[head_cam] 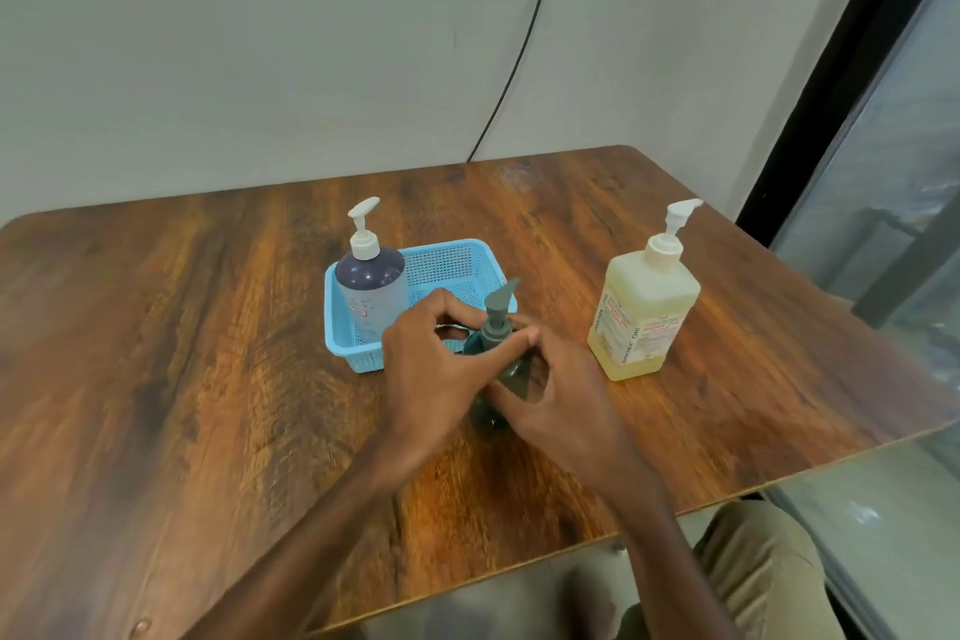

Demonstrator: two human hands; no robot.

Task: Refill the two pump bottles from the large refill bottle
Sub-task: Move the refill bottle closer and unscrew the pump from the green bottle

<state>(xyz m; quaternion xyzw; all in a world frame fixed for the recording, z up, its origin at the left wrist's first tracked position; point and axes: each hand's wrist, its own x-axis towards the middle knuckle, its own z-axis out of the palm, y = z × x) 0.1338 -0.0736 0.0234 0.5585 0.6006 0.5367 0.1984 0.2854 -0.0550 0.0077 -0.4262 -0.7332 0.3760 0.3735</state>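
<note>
A small dark green pump bottle (500, 327) stands on the wooden table (208, 353) just in front of a blue basket. My left hand (431, 374) grips its body from the left, thumb and fingers curled round it. My right hand (561, 395) holds it from the right, fingers near the pump collar. A second pump bottle (370, 283), purple-topped with a white pump, stands upright in the basket's left end. The large refill bottle (641, 314), square, yellowish, with a white pump, stands upright at the right, apart from both hands.
The blue mesh basket (452, 265) sits mid-table behind my hands. A black cable (519, 52) hangs down the wall behind the table. The table's right edge borders a glass pane with a dark frame (831, 83). My knees show below the near edge.
</note>
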